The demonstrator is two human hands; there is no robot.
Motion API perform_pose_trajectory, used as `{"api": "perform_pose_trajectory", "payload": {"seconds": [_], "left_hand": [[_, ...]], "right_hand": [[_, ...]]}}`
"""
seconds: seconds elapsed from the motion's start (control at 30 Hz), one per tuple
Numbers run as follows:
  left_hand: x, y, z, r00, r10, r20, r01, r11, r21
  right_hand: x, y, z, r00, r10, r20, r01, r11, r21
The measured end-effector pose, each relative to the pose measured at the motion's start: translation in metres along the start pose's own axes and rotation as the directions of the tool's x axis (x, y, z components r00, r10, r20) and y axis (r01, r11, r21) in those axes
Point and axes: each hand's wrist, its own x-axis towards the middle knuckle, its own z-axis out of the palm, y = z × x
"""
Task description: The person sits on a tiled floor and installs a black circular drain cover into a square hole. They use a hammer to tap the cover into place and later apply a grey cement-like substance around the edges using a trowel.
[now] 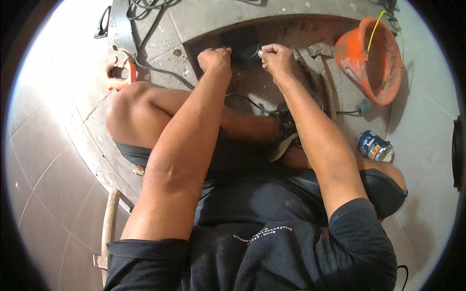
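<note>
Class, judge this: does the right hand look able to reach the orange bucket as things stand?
Probably yes: the orange bucket lies to the right of the right hand, and the wooden-handled tool between them looks low enough to reach over.

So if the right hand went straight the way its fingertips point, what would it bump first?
Past a thin, unclear curved line, probably the left hand, since the right hand points left. Depth is hard to judge.

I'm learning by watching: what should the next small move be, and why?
Perhaps bring the left hand nearer the thin, pale curved strand to steady it: the right hand, fingertips pinched, is right beside it, while the curled left hand sits apart from it.
</note>
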Motion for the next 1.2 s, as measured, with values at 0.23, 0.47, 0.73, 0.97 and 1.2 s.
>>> {"api": "perform_pose_trajectory", "payload": {"seconds": [0.23,0.47,0.73,0.97,1.2], "left_hand": [[-0.006,-0.012,0.016,0.992,-0.114,-0.050,0.055,0.764,-0.643],[0.006,-0.007,0.018,0.981,-0.188,-0.045,0.082,0.612,-0.787],[-0.037,0.001,0.022,0.978,-0.035,-0.206,-0.087,0.828,-0.555],[-0.043,0.006,0.015,0.958,-0.016,-0.285,-0.086,0.935,-0.343],[0.032,-0.020,0.008,0.942,0.060,-0.330,-0.104,0.988,-0.117]], "right_hand": [[0.016,0.008,-0.003,1.000,-0.011,0.015,0.012,0.997,-0.074],[0.032,0.014,0.001,0.999,-0.052,0.009,0.053,0.991,-0.124],[0.035,0.013,0.001,1.000,-0.019,-0.001,0.019,0.985,-0.174],[0.053,0.033,0.005,0.990,-0.142,-0.020,0.131,0.949,-0.287],[0.039,0.006,0.013,0.993,-0.099,0.070,0.115,0.956,-0.269]]}}
